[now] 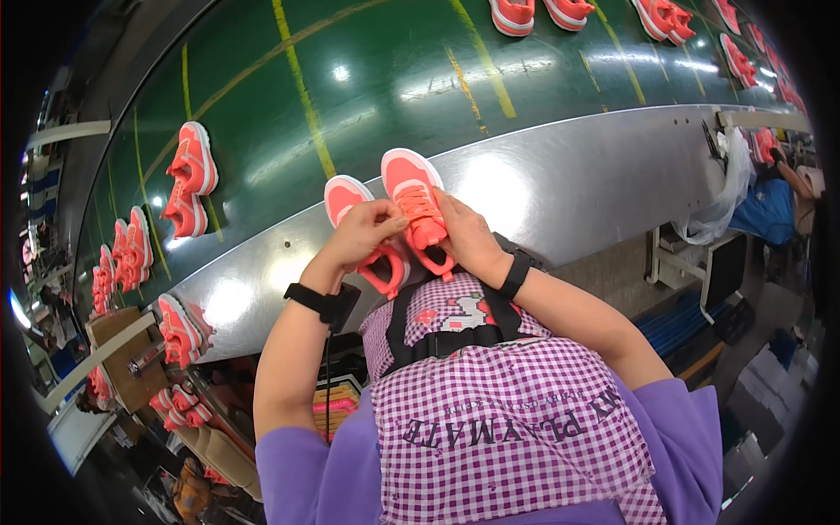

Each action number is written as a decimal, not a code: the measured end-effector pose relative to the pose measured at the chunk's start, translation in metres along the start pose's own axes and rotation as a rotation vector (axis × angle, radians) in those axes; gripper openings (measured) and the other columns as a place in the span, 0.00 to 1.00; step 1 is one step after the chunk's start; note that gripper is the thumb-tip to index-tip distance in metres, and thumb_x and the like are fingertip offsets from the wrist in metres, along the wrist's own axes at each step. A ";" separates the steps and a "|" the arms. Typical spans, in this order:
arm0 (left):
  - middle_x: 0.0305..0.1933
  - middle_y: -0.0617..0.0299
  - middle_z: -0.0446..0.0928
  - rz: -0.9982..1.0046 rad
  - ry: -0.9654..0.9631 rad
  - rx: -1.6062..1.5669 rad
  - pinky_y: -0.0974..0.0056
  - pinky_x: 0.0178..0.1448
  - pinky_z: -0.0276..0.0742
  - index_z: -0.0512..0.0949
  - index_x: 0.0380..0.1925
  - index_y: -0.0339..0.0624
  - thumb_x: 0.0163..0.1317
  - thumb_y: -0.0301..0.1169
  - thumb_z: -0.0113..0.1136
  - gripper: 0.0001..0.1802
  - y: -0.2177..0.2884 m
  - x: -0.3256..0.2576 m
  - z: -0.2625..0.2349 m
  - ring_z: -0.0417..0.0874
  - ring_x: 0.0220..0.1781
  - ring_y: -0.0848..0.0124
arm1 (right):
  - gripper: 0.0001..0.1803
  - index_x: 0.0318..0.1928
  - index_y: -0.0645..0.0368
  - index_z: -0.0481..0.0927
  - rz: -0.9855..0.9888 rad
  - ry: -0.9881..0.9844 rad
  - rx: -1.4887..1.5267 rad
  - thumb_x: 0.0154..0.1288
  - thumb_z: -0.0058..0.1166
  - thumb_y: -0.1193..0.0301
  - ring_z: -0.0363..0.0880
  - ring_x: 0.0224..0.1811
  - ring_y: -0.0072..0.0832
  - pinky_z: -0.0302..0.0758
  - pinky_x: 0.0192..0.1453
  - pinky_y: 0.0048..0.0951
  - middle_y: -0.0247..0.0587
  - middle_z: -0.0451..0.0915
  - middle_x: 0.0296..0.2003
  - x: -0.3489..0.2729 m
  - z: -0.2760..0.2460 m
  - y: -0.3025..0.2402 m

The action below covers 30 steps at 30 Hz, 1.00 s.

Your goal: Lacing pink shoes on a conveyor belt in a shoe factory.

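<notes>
Over the tabletop (560, 171), our right hand (468, 234) clasps the shoe (408, 168) by its side; our left hand (367, 231) touches the laces (416, 199) (pinching, we cannot tell). Probably light, soft-topped; grip the firmer sole.

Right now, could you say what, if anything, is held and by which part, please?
The right hand holds a coral shoe by its right side; the left hand is at the laces, grip unclear.

A laced coral sneaker (415, 199) pointed toe-away at the metal surface (560, 179), beside a partly covered matching sneaker (345, 194).
</notes>
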<state>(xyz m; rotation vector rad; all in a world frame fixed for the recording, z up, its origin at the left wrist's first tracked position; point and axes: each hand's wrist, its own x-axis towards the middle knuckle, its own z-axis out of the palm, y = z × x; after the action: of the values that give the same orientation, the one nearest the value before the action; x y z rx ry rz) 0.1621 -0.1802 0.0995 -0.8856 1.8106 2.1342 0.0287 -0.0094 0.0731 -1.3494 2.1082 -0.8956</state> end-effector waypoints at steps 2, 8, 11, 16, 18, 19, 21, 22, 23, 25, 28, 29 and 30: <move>0.25 0.68 0.74 -0.012 0.053 -0.065 0.71 0.33 0.70 0.77 0.32 0.37 0.61 0.32 0.62 0.09 -0.002 -0.004 -0.001 0.72 0.27 0.79 | 0.36 0.61 0.70 0.63 0.007 -0.009 0.000 0.52 0.61 0.74 0.74 0.52 0.51 0.73 0.55 0.41 0.57 0.74 0.49 0.001 0.000 -0.002; 0.32 0.58 0.79 0.309 0.521 0.542 0.65 0.41 0.75 0.80 0.39 0.37 0.61 0.29 0.60 0.09 0.022 -0.001 0.012 0.79 0.34 0.69 | 0.36 0.61 0.70 0.63 0.008 -0.028 -0.004 0.52 0.61 0.74 0.74 0.52 0.50 0.72 0.56 0.41 0.56 0.73 0.49 0.001 -0.003 0.001; 0.36 0.55 0.78 0.486 0.455 0.563 0.63 0.42 0.75 0.81 0.41 0.38 0.60 0.27 0.59 0.09 0.020 0.007 0.032 0.80 0.37 0.62 | 0.36 0.61 0.69 0.63 -0.001 0.008 -0.025 0.51 0.61 0.74 0.73 0.52 0.50 0.73 0.56 0.41 0.56 0.73 0.50 0.000 -0.003 0.001; 0.36 0.56 0.77 0.549 0.453 0.684 0.60 0.45 0.73 0.82 0.38 0.37 0.58 0.26 0.59 0.09 0.000 0.012 0.052 0.78 0.42 0.59 | 0.38 0.61 0.68 0.63 0.019 -0.032 -0.014 0.47 0.63 0.76 0.73 0.53 0.49 0.73 0.55 0.40 0.54 0.73 0.50 0.000 -0.003 0.000; 0.35 0.55 0.77 0.522 0.467 0.675 0.57 0.46 0.74 0.83 0.34 0.37 0.56 0.27 0.61 0.07 0.002 0.012 0.055 0.77 0.40 0.57 | 0.38 0.61 0.68 0.63 0.022 -0.035 -0.013 0.47 0.63 0.76 0.73 0.53 0.49 0.73 0.55 0.40 0.54 0.74 0.50 0.000 -0.004 0.002; 0.35 0.55 0.77 0.521 0.471 0.677 0.57 0.46 0.74 0.83 0.34 0.37 0.56 0.27 0.61 0.07 0.002 0.012 0.053 0.77 0.40 0.57 | 0.39 0.61 0.68 0.63 0.015 -0.045 -0.009 0.47 0.63 0.76 0.74 0.53 0.48 0.73 0.55 0.40 0.54 0.74 0.50 0.001 -0.004 0.001; 0.38 0.55 0.78 0.509 0.418 0.704 0.61 0.47 0.73 0.82 0.37 0.38 0.57 0.26 0.59 0.08 0.002 0.011 0.045 0.77 0.42 0.58 | 0.39 0.61 0.68 0.63 0.025 -0.044 0.007 0.47 0.64 0.74 0.73 0.53 0.49 0.73 0.55 0.40 0.55 0.74 0.50 0.002 -0.007 -0.002; 0.38 0.55 0.78 0.507 0.418 0.704 0.61 0.47 0.73 0.82 0.37 0.38 0.57 0.26 0.59 0.08 0.006 0.007 0.043 0.77 0.42 0.58 | 0.39 0.61 0.68 0.63 0.048 -0.039 0.019 0.47 0.65 0.73 0.73 0.53 0.49 0.73 0.55 0.40 0.55 0.74 0.50 0.001 -0.008 -0.003; 0.38 0.55 0.78 0.482 0.546 0.609 0.62 0.47 0.73 0.82 0.38 0.37 0.59 0.26 0.59 0.08 0.013 0.001 0.040 0.78 0.42 0.60 | 0.39 0.61 0.68 0.63 0.046 -0.041 0.021 0.47 0.65 0.73 0.73 0.53 0.49 0.73 0.55 0.40 0.55 0.74 0.50 0.001 -0.010 -0.003; 0.39 0.55 0.78 0.454 0.684 0.513 0.63 0.47 0.73 0.82 0.39 0.37 0.60 0.27 0.59 0.09 0.010 -0.013 0.030 0.78 0.42 0.61 | 0.41 0.62 0.68 0.63 0.126 -0.097 0.071 0.48 0.67 0.70 0.73 0.55 0.50 0.73 0.57 0.41 0.56 0.73 0.52 0.003 -0.014 -0.004; 0.39 0.57 0.78 0.347 0.888 0.387 0.64 0.48 0.73 0.81 0.43 0.39 0.64 0.31 0.57 0.11 -0.017 -0.045 0.022 0.79 0.43 0.66 | 0.39 0.61 0.66 0.64 0.069 -0.133 0.093 0.49 0.67 0.69 0.73 0.54 0.52 0.72 0.58 0.40 0.56 0.74 0.52 0.002 -0.028 -0.007; 0.41 0.56 0.78 0.248 0.894 0.352 0.64 0.48 0.73 0.79 0.47 0.40 0.66 0.32 0.55 0.13 -0.029 -0.056 0.024 0.79 0.45 0.65 | 0.38 0.61 0.66 0.65 0.019 -0.126 0.105 0.49 0.67 0.69 0.73 0.54 0.52 0.72 0.58 0.40 0.56 0.74 0.52 0.000 -0.032 -0.006; 0.44 0.55 0.78 0.151 0.899 0.314 0.64 0.49 0.72 0.77 0.51 0.40 0.68 0.34 0.54 0.16 -0.042 -0.065 0.025 0.79 0.47 0.64 | 0.31 0.56 0.63 0.70 0.008 -0.084 0.150 0.52 0.65 0.68 0.75 0.52 0.50 0.74 0.54 0.40 0.54 0.75 0.49 -0.006 -0.034 0.000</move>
<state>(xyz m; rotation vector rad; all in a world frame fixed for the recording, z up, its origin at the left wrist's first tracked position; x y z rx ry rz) 0.2276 -0.1324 0.1026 -1.8481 2.5638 1.5186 0.0072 0.0048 0.0967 -1.2791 1.9415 -0.9565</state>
